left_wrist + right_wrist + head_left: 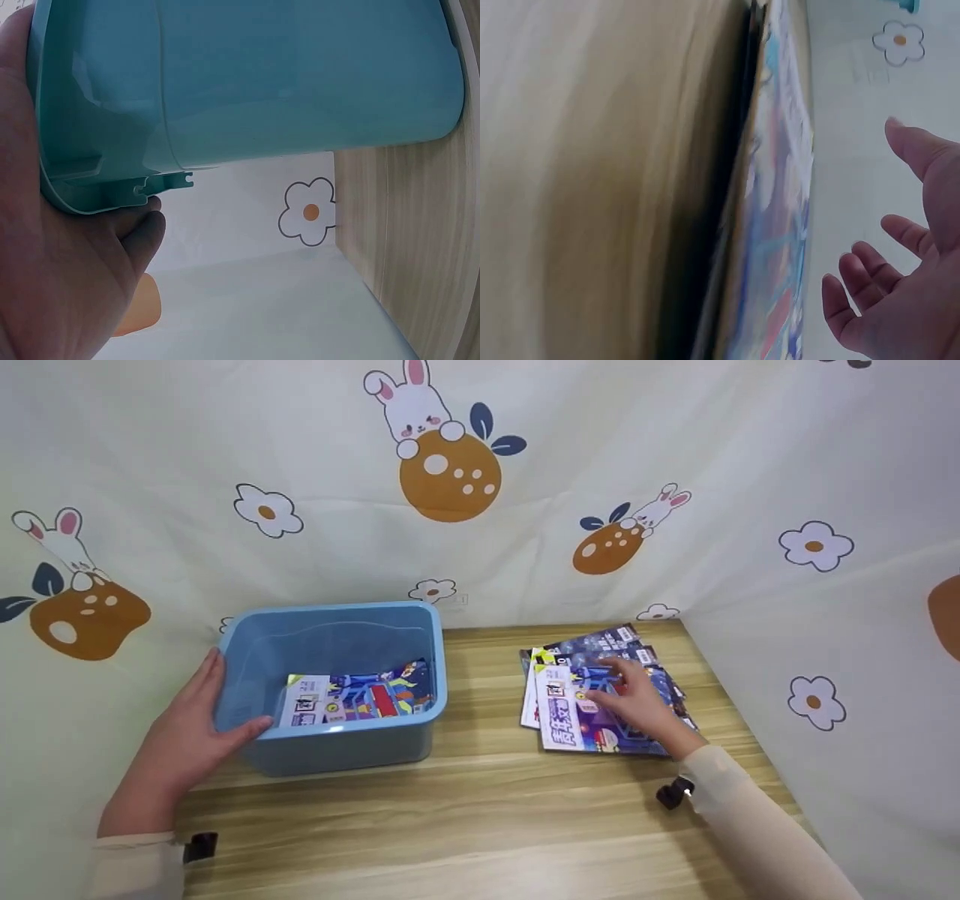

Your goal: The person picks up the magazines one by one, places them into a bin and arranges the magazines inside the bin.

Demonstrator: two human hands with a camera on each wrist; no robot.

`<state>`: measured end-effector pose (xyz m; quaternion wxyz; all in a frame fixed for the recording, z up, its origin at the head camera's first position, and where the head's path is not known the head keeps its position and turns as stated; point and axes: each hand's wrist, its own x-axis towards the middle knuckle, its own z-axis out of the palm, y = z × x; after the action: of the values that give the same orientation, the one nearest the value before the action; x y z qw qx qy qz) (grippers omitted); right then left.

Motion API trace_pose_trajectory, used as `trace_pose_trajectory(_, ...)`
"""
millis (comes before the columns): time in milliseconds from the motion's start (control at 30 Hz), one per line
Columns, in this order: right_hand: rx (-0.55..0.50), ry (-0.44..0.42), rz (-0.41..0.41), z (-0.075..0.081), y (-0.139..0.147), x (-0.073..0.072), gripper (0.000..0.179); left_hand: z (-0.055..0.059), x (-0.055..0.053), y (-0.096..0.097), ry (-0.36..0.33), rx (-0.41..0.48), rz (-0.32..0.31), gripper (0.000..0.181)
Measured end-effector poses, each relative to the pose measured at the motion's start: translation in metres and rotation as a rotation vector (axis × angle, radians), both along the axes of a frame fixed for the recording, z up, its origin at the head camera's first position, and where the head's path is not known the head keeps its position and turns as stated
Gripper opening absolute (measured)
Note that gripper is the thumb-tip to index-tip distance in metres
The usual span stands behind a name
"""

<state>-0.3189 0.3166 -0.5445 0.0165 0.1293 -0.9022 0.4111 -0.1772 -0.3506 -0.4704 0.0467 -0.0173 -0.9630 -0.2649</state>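
A blue plastic bin stands on the left of the table, and a magazine with a colourful cover lies inside it. My left hand grips the bin's left end, thumb at the front rim; in the left wrist view, fingers curl at the lip. To the right lies a loosely fanned pile of magazines with purple and dark blue covers. Over that pile is my right hand, fingers loosely bent. In the right wrist view the hand holds nothing, apart from the top cover.
The wood-grain table runs along a pale curtain printed with rabbits, oranges and flowers. The curtain stands behind the bin and pile and along both sides. Bare tabletop shows between the bin and the magazines and in front of them.
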Motion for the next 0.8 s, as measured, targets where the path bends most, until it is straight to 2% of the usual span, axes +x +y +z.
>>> trace_pose_trajectory(167,0.064,-0.024,-0.098,-0.005,0.03,0.009,0.08,0.001,-0.001,0.002,-0.006,0.0,0.005,0.129)
trace_pose_trajectory(367,0.103,-0.035,-0.151,-0.009,0.06,0.017,0.09,0.002,0.0,0.002,0.0,0.008,-0.002,0.128)
trace_pose_trajectory(500,0.168,-0.087,-0.183,-0.008,0.074,0.022,0.103,0.001,0.001,0.002,0.001,0.01,-0.004,0.128)
trace_pose_trajectory(800,0.183,-0.208,-0.215,-0.002,0.089,0.024,0.116,0.001,0.001,0.001,-0.003,0.017,0.001,0.129)
